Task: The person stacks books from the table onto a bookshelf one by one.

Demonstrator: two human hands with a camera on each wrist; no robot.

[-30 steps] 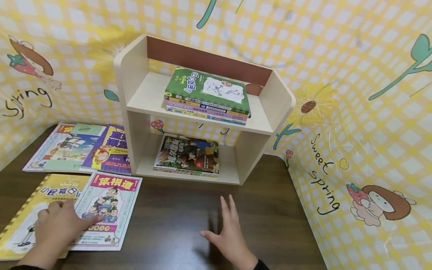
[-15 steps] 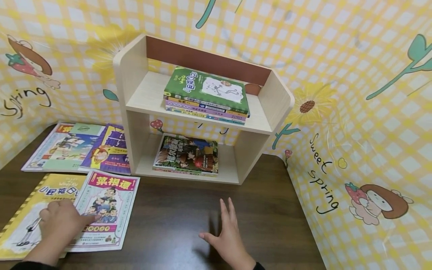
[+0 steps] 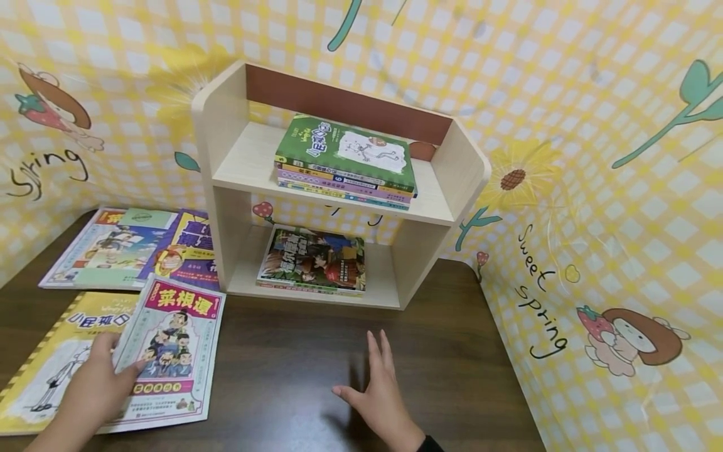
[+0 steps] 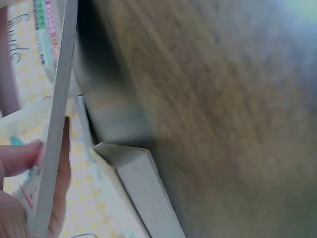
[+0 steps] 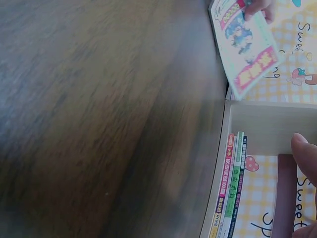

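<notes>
The left grip (image 3: 97,386) pinches the pink-titled book (image 3: 169,351) by its side edge, thumb on cover, fingers beneath — partly over the yellow book (image 3: 53,358); likely light, slightly bendy, slick, so that edge suits; the right grip (image 3: 380,395), spread, holds nothing above the tabletop (image 3: 282,370); the shelf unit (image 3: 223,138) bears a green-topped stack (image 3: 344,157) above — a dark-covered stack (image 3: 313,260) below.

Prob. home nook w/ bookshelf (image 3: 350,105)
</notes>
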